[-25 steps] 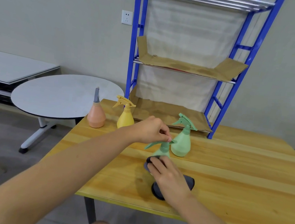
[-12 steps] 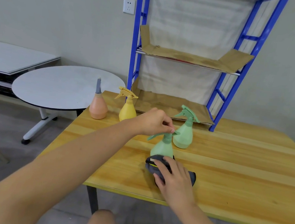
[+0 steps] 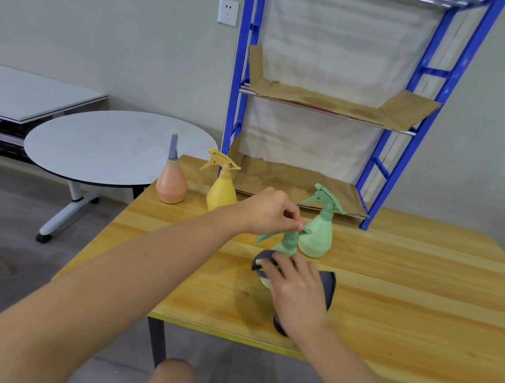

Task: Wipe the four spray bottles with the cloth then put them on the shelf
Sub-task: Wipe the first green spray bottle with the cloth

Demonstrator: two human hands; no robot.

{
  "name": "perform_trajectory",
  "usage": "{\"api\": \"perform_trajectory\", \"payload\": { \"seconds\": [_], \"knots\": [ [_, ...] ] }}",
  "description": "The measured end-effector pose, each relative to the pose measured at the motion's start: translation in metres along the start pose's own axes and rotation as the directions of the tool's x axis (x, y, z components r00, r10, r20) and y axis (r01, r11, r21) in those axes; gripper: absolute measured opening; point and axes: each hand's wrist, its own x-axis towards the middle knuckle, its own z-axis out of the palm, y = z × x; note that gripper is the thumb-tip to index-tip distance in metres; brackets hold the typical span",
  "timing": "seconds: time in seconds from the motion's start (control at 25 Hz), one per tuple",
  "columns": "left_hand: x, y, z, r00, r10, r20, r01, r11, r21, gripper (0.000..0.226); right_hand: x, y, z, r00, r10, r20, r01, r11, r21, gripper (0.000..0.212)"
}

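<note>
Near green bottle: upright, long axis vertical; left hand fingers pinch trigger head from above; right hand fingers press cloth on body below; shelf beyond both hands

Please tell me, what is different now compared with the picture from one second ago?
The right hand with the dark cloth slid down the near green bottle to its base, then back up its body. The left hand kept its pinch on that bottle's trigger head. The other green bottle, yellow bottle and orange bottle stayed on the table; the shelf holds none.
</note>
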Motion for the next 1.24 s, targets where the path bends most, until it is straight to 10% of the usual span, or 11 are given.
{"api": "perform_trajectory", "payload": {
  "seconds": [0.32, 0.48, 1.04, 1.24],
  "knots": [
    [-0.001, -0.001, 0.0, 1.0, 0.013, -0.017, -0.013, 1.0, 0.007, 0.016, 0.03, 0.003, 0.003, 0.999, 0.036, -0.029, -0.036, 0.999, -0.01, 0.021],
    [-0.001, 0.0, -0.001, 1.0, 0.011, 0.017, -0.011, 1.0, -0.001, 0.017, -0.017, -0.015, 0.013, 0.979, -0.184, 0.092, 0.186, 0.982, -0.017, 0.033],
    [0.004, -0.004, -0.004, 0.999, 0.009, 0.039, -0.01, 0.999, 0.038, 0.015, -0.008, 0.052, -0.009, 0.997, 0.025, -0.08, -0.014, 0.991, 0.133, 0.03],
    [0.001, -0.006, -0.004, 0.998, 0.022, 0.052, -0.025, 0.998, 0.063, 0.015, -0.041, 0.041, 0.006, 0.957, -0.289, 0.031, 0.285, 0.954, 0.091, 0.035]
  ]
}}
